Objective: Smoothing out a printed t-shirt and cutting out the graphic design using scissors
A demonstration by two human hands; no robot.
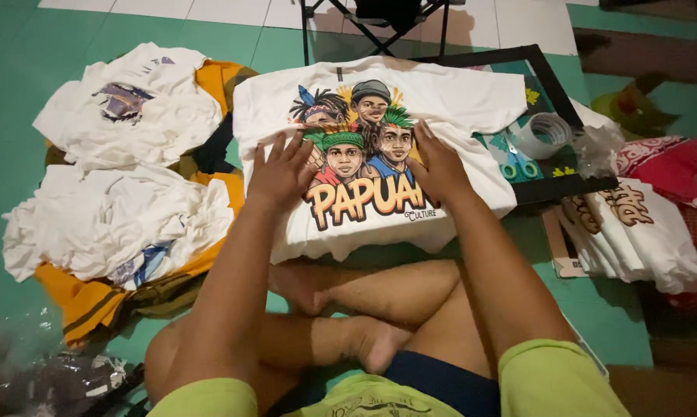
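Observation:
A white T-shirt point(456, 100) with a colourful cartoon print of several faces lies flat on the green floor in front of my crossed legs. My left hand point(280, 171) presses flat on the shirt's left part, fingers spread, beside the print. On the print's right side rests my right hand point(438, 164), palm down with the fingers together. Neither hand grips the cloth.
Piles of crumpled white shirts point(132, 116) lie on orange cloth point(78, 297) at left. A black frame point(553, 185) holds a tape roll point(545, 133) and green-handled scissors point(518, 164). Folded printed shirts point(642, 232) are stacked at right. A folding chair's legs point(364, 23) stand behind.

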